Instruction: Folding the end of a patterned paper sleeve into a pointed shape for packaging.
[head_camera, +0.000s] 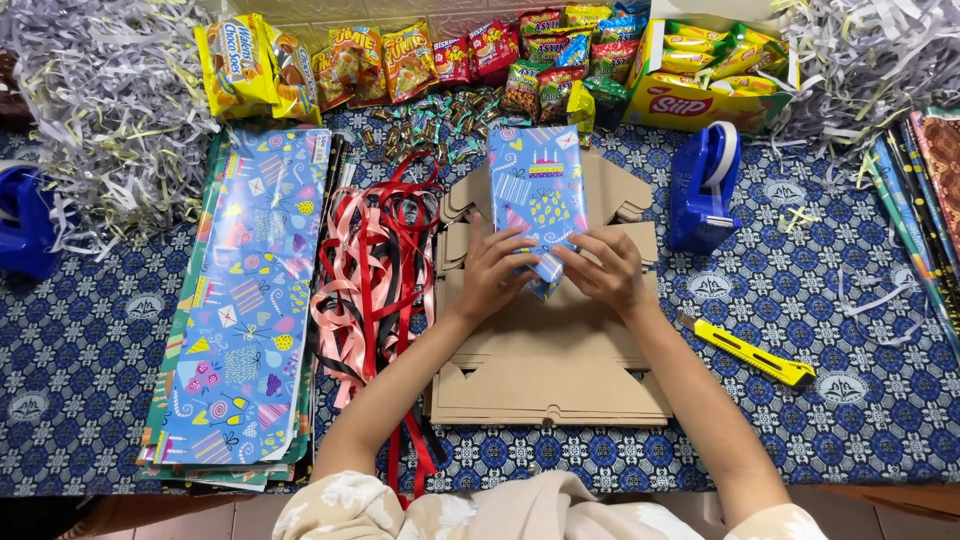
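Your left hand and right hand clamp the near end of the wrapped box lying on the flat cardboard; it looks light, stiff, with slick paper, so grip its edges

You are looking straight down on a table covered by a blue patterned tablecloth, evenly lit with only soft shadows. At the far edge a strip of pale tiled wall shows. Along the near edge, you can make out reddish-brown floor tiles to the left and right.
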